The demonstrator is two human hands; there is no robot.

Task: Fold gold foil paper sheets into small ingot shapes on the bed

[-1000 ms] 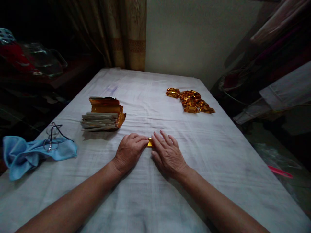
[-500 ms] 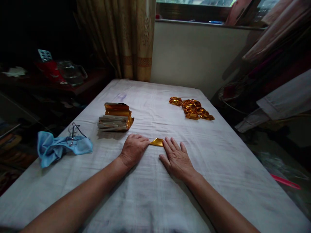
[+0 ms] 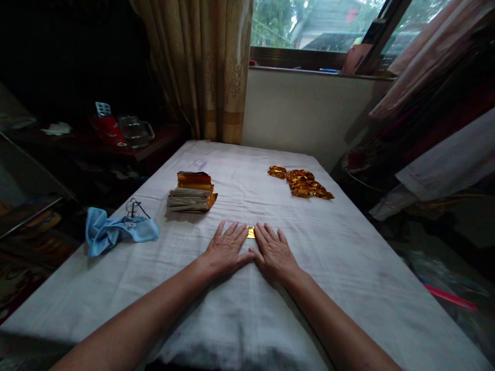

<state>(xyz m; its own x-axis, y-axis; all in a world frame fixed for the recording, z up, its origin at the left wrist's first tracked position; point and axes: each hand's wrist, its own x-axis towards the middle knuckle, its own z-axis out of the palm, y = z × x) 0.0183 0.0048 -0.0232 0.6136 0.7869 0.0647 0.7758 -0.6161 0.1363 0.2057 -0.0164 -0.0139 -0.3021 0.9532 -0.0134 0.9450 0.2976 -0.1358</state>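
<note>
A small folded piece of gold foil paper lies flat on the white cloth, its ends covered by my fingers. My left hand rests open on its left end, fingers stretched forward. From the other side my right hand presses flat on the right end, fingers extended. The two thumbs almost meet below the strip. Beyond my left hand stands a stack of gold-faced paper sheets, grey on their edges. Several folded gold foil pieces are heaped toward the far right.
A light blue cloth with eyeglasses on it lies at the left edge of the white-covered surface. A glass jug and a red container stand on a dark side table. Clothes hang at right.
My left hand has opened from a closed grip and spread flat over the strip's left end. My right hand stays on the right end. The view has tilted up, showing more window.
</note>
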